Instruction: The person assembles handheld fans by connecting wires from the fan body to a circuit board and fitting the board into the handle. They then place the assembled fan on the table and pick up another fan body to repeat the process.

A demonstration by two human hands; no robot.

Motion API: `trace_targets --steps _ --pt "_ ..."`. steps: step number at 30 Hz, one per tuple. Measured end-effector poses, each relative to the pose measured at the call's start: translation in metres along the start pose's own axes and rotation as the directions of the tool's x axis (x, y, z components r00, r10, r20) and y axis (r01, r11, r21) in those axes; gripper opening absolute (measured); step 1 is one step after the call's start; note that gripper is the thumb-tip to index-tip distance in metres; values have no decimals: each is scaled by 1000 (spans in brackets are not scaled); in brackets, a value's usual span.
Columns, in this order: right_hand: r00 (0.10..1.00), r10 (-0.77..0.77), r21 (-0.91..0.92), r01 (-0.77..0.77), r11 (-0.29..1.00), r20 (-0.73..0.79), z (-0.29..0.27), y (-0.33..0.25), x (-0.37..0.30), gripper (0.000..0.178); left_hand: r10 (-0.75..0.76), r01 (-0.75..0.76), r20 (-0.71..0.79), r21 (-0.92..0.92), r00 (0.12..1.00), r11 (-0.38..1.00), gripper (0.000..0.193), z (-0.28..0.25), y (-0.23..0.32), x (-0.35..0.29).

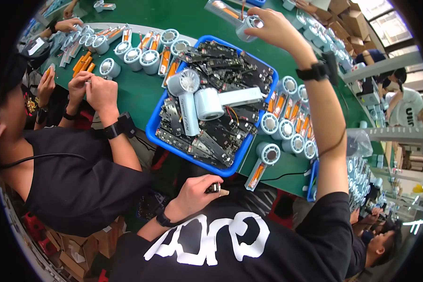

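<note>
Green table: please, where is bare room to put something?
Bare: green table between the co-worker's hands, the left row of fans and the blue tray; also beyond that row, left of the wearer's right hand. Crowded: the tray, heaped with circuit boards, and right of it, more fans.

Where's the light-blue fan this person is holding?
In the head view, the light-blue fan is near the top, right of centre, in the person's right hand, beyond the blue tray's far rim.

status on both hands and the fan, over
Right hand gripping fan, beyond blue tray. Left hand holding dark part, near side. Tray between hands, heaped with boards.
</note>
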State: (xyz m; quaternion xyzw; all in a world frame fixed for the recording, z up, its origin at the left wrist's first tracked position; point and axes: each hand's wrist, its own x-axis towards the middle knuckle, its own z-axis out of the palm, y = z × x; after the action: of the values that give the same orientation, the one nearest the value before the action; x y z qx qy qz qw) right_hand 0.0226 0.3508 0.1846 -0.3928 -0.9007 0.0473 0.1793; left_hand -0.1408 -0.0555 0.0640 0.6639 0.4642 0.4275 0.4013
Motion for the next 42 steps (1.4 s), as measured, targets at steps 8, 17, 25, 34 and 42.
trace_targets --steps 8,17,25,34,42 --pt "959 -20 -154 65 986 281 -12 -72 -64 52 57 -55 125 -23 991 998 32 19 4 -1" --pt "942 49 -178 12 984 333 -18 -80 -76 57 30 -34 148 28 989 999 29 41 22 -27" --pt "972 -88 46 80 996 217 15 -33 -88 61 -135 161 122 -230 983 960 28 53 27 -22" --pt "984 -68 197 35 980 164 4 -32 -90 63 -257 338 270 -319 928 885 25 64 11 -20" --pt "986 -62 -47 71 996 156 14 -33 -70 60 -290 405 318 -399 903 823 25 67 0 -26"
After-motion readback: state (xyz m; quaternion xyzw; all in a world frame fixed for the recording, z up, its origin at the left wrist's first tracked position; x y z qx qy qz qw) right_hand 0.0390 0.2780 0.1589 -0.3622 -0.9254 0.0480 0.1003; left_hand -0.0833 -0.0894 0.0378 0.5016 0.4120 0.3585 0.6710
